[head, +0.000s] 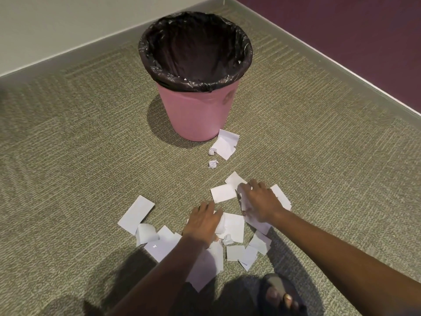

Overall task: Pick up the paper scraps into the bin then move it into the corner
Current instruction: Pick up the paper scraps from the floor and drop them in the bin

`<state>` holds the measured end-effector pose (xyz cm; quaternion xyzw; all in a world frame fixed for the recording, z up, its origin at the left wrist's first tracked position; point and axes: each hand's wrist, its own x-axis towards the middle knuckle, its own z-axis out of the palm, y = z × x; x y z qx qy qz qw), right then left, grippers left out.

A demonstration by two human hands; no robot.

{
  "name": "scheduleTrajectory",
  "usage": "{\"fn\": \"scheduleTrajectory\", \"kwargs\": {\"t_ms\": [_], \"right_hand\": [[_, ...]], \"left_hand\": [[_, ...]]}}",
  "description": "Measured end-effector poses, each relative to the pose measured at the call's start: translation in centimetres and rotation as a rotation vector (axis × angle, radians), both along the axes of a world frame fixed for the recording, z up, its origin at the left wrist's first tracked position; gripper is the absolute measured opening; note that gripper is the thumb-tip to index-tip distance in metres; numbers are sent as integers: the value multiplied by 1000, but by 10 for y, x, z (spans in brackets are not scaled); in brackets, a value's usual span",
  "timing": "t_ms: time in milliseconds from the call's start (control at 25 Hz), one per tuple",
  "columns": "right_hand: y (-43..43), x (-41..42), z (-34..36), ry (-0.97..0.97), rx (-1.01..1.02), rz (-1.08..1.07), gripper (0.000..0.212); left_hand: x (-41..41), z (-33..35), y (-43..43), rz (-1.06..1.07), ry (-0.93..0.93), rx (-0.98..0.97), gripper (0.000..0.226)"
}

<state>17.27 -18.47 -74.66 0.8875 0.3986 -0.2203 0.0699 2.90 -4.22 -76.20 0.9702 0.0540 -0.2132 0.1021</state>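
A pink bin (197, 115) with a black liner (159, 71) stands upright on the carpet, a short way out from the room's corner (224, 0). Several white paper scraps (136, 215) lie scattered on the floor in front of it. My left hand (201, 223) is down on the middle of the pile, fingers curled round a bunched scrap (230, 225). My right hand (260, 202) is a little further forward and to the right, its fingers curled round scraps there. A bigger scrap (225, 143) and two small crumpled balls (212, 164) lie by the bin's base.
Grey-green carpet (79, 156) covers the floor. A pale wall (57, 30) runs along the back left and a purple wall (353, 42) along the right, meeting behind the bin. My foot in a dark sandal (280, 293) stands at the bottom edge.
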Motion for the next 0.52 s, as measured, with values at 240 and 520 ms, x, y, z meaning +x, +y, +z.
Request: {"fn": "scheduleTrajectory", "kwargs": {"t_ms": [240,520], "right_hand": [[2,1,2,38,98,-62,62],[4,-5,10,-4,183,-19,48]], "left_hand": [[-3,-5,5,60,112,-168,55],[6,9,26,228,140,-397,51]]}}
